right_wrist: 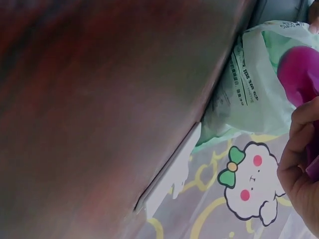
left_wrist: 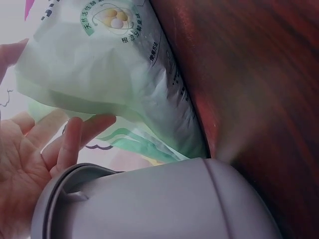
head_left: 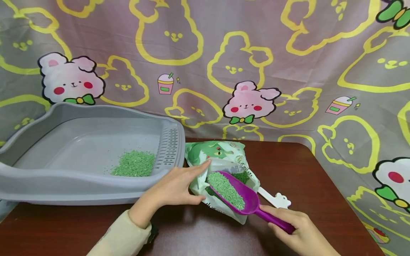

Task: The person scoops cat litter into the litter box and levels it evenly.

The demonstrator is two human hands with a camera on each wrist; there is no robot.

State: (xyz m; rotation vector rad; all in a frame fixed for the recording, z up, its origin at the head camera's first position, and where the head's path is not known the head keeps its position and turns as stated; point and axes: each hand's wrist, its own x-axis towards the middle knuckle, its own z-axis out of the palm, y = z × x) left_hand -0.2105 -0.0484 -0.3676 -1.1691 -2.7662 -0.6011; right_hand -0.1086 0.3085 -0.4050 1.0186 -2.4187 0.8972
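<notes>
A green and white litter bag (head_left: 221, 153) lies open on the dark red table (head_left: 320, 177). My left hand (head_left: 189, 181) pinches the bag's open edge between thumb and fingers; the left wrist view shows my left hand (left_wrist: 45, 144) under the bag (left_wrist: 109, 69). My right hand (head_left: 298, 227) grips the handle of a purple scoop (head_left: 234, 193). The scoop is heaped with green pellets and sits at the bag's mouth. In the right wrist view the scoop (right_wrist: 299, 72) shows above my right hand (right_wrist: 299, 164), next to the bag (right_wrist: 249, 99).
A large grey litter tray (head_left: 64, 192) stands left of the bag, with a small pile of green pellets (head_left: 134, 164) inside. A flat white rabbit-shaped piece (head_left: 275, 200) lies right of the bag. A rabbit-print cloth (head_left: 224, 53) hangs behind.
</notes>
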